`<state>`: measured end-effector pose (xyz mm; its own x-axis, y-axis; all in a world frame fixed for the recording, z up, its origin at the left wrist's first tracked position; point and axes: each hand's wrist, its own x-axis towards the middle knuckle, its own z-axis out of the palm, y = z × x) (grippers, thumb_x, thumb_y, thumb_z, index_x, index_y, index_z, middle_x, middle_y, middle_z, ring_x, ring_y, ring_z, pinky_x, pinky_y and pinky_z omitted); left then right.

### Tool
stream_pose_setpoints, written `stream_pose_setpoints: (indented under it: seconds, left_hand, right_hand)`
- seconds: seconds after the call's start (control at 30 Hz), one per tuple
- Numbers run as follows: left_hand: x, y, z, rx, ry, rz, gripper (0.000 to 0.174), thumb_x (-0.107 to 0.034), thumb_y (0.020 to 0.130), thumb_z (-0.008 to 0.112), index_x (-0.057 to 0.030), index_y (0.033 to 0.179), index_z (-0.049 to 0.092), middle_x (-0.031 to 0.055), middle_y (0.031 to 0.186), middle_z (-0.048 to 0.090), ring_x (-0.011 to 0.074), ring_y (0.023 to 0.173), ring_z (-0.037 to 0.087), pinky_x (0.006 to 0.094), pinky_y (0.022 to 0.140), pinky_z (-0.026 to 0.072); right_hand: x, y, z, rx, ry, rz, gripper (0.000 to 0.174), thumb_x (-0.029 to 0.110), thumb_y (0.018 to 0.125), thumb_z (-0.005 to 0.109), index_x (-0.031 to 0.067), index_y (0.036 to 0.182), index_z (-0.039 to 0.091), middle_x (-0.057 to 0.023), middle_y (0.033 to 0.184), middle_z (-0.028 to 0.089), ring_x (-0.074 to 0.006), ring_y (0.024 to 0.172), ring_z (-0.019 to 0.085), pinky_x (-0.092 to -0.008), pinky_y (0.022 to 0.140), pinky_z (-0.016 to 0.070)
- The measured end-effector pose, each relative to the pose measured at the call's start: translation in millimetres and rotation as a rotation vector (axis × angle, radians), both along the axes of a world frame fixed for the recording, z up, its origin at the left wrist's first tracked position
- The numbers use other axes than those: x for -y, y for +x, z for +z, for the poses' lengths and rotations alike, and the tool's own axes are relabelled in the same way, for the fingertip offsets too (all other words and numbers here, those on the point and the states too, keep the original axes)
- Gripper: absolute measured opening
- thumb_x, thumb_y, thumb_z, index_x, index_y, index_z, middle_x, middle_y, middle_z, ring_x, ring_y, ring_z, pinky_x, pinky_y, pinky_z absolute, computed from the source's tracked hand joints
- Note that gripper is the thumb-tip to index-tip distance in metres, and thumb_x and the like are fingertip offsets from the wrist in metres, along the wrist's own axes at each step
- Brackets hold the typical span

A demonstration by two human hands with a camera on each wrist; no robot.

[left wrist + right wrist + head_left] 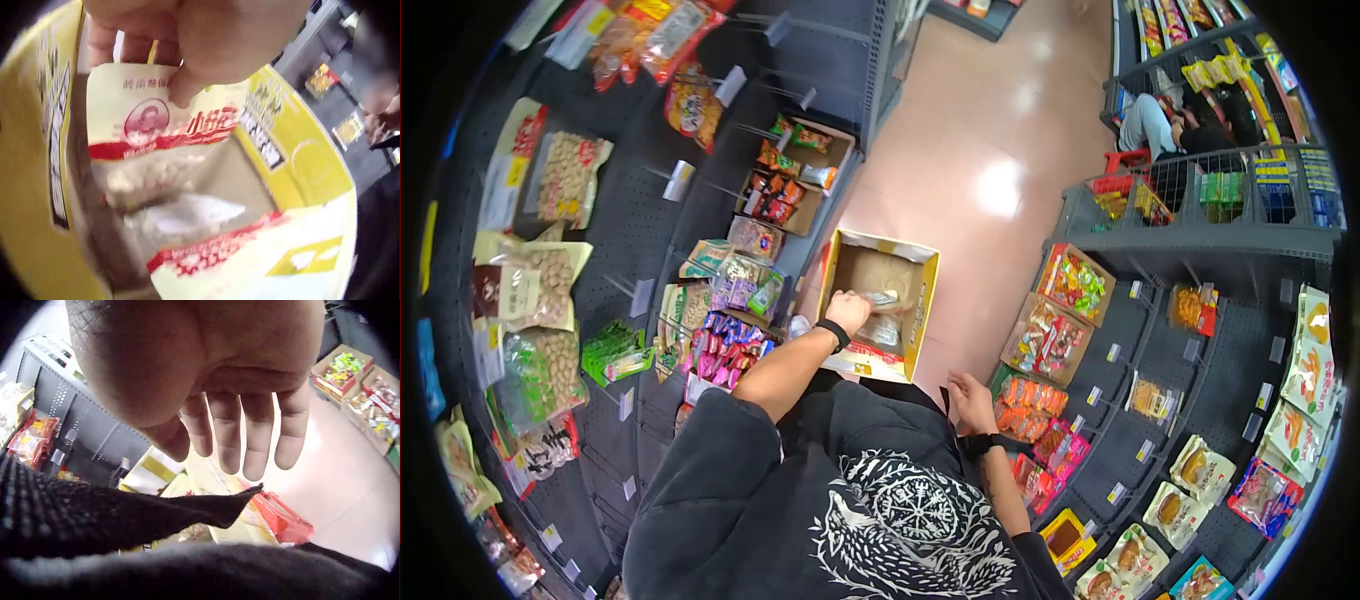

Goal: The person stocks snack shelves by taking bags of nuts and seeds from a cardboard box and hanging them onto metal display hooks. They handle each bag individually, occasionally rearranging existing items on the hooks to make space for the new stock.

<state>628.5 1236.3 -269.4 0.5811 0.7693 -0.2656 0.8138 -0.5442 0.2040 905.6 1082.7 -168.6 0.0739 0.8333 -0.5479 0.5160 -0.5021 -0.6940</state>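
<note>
One packet (156, 125) is all I hold. My left hand (847, 311) reaches down into the yellow carton (925, 300) at the centre of the head view. Its fingers (181, 94) curl over the packet's top seam and pinch it. I judge that seam is the easiest part to catch, since it stands up from the other packets (206, 256) lying lower in the carton.

The carton sits open-topped on the pink floor (1000, 130), just in front of the lower left shelf. Its yellow walls stand close around my hand on every side, so the only free way out looks to be straight up.

My right hand (972, 400) hangs empty at the lower right of centre. Its fingers (250, 444) are straight and a little apart, just beside the snack trays (1030, 405) on the right-hand rack.

At the left of the frame, hanging bags (550, 290) cover the peg wall. Bare hooks (785, 95) jut into the aisle at upper centre, an edge I would mind when lifting. The open room is the floor running towards the top of the frame. A seated person (1160, 125) is at the upper right, well apart from me.
</note>
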Motion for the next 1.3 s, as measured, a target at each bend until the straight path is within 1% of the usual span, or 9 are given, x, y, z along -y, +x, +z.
stream_pose_setpoints:
  seconds: [0.17, 0.27, 0.4, 0.53, 0.63, 0.7, 1.03, 1.17, 1.3]
  left_hand:
    - [-20.8, -19.4, 144.5, 0.211, -0.139, 0.135, 0.021, -0.021, 0.086, 0.046, -0.0101, 0.093, 0.063, 0.0123, 0.079, 0.063, 0.0288, 0.070, 0.063, 0.0443, 0.061, 0.0500]
    - [0.1, -48.3, 173.8, 0.511, -0.115, 0.183, 0.020, -0.019, 0.089, 0.046, -0.0080, 0.098, 0.061, 0.0159, 0.084, 0.063, 0.0321, 0.081, 0.062, 0.0434, 0.068, 0.0501]
    - [11.4, -101.2, 296.4, 0.892, -0.190, 0.113, 0.028, -0.020, 0.091, 0.051, -0.0028, 0.112, 0.056, 0.0185, 0.092, 0.061, 0.0333, 0.083, 0.060, 0.0370, 0.071, 0.0481]
    - [28.2, -145.2, 362.2, 1.420, -0.726, 0.360, 0.030, -0.018, 0.092, 0.055, 0.0022, 0.113, 0.056, 0.0047, 0.098, 0.064, 0.0112, 0.087, 0.059, 0.0265, 0.075, 0.0477]
    - [40.0, -169.6, 357.6, 1.976, -0.980, 0.512, 0.031, -0.012, 0.091, 0.055, 0.0016, 0.118, 0.052, 0.0068, 0.104, 0.062, 0.0131, 0.093, 0.061, 0.0276, 0.083, 0.0485]
    - [45.9, -185.9, 359.6, 2.173, -0.932, 0.661, 0.035, -0.011, 0.092, 0.048, 0.0018, 0.125, 0.045, 0.0127, 0.116, 0.058, 0.0213, 0.103, 0.059, 0.0350, 0.091, 0.0475]
    - [76.1, -245.1, 334.4, 2.361, -1.077, 0.594, 0.038, -0.015, 0.095, 0.044, 0.0009, 0.129, 0.042, 0.0134, 0.122, 0.055, 0.0239, 0.108, 0.057, 0.0375, 0.095, 0.0453]
    - [60.0, -241.6, 334.2, 2.413, -1.142, 0.394, 0.050, -0.034, 0.097, 0.038, 0.0004, 0.133, 0.038, 0.0148, 0.130, 0.050, 0.0252, 0.116, 0.052, 0.0402, 0.102, 0.0380]
    - [50.2, -247.0, 327.7, 2.258, -0.811, 0.734, 0.060, -0.049, 0.096, 0.031, -0.0039, 0.134, 0.039, 0.0088, 0.130, 0.051, 0.0184, 0.113, 0.051, 0.0346, 0.097, 0.0368]
  right_hand:
    - [-72.6, -46.7, 11.6, 0.018, 0.093, 0.192, 0.044, 0.014, 0.082, 0.063, 0.0042, 0.122, 0.052, -0.0193, 0.110, 0.061, -0.0288, 0.095, 0.064, -0.0348, 0.082, 0.0507]
    - [-106.6, -95.1, 46.7, -0.146, 0.417, 0.195, 0.105, 0.015, 0.059, 0.082, 0.0043, 0.143, 0.019, -0.0205, 0.147, 0.018, -0.0349, 0.136, 0.020, -0.0408, 0.110, 0.0242]
    - [-128.0, -155.0, 118.0, -0.060, 0.859, 0.406, 0.129, 0.035, 0.043, 0.089, 0.0083, 0.144, 0.014, -0.0222, 0.149, 0.012, -0.0376, 0.137, 0.018, -0.0463, 0.110, 0.0228]
    - [-134.8, -202.1, 159.5, -0.542, 0.905, 0.463, 0.133, 0.054, 0.042, 0.085, 0.0192, 0.146, 0.009, -0.0241, 0.149, 0.009, -0.0388, 0.137, 0.016, -0.0522, 0.107, 0.0241]
    - [-121.3, -261.2, 218.0, -1.000, 0.691, 0.518, 0.130, 0.051, 0.041, 0.088, 0.0167, 0.145, 0.018, -0.0209, 0.149, 0.011, -0.0370, 0.137, 0.015, -0.0502, 0.109, 0.0173]
    - [-120.9, -276.3, 221.5, -0.656, 0.907, 0.799, 0.123, 0.050, 0.044, 0.088, 0.0153, 0.144, 0.023, -0.0212, 0.149, 0.010, -0.0356, 0.138, 0.011, -0.0490, 0.110, 0.0137]
    - [-103.5, -339.3, 216.8, -0.587, 1.022, 0.813, 0.118, 0.051, 0.047, 0.086, 0.0187, 0.143, 0.026, -0.0226, 0.150, 0.010, -0.0422, 0.138, 0.004, -0.0540, 0.108, 0.0142]
    - [-98.5, -357.0, 226.9, -0.514, 0.987, 0.584, 0.105, 0.020, 0.052, 0.083, 0.0148, 0.142, 0.028, -0.0223, 0.146, 0.023, -0.0388, 0.134, 0.026, -0.0467, 0.106, 0.0269]
    - [-122.0, -360.6, 193.5, -0.310, 0.794, 0.338, 0.090, 0.015, 0.060, 0.075, 0.0006, 0.137, 0.031, -0.0196, 0.138, 0.035, -0.0319, 0.128, 0.037, -0.0378, 0.104, 0.0322]
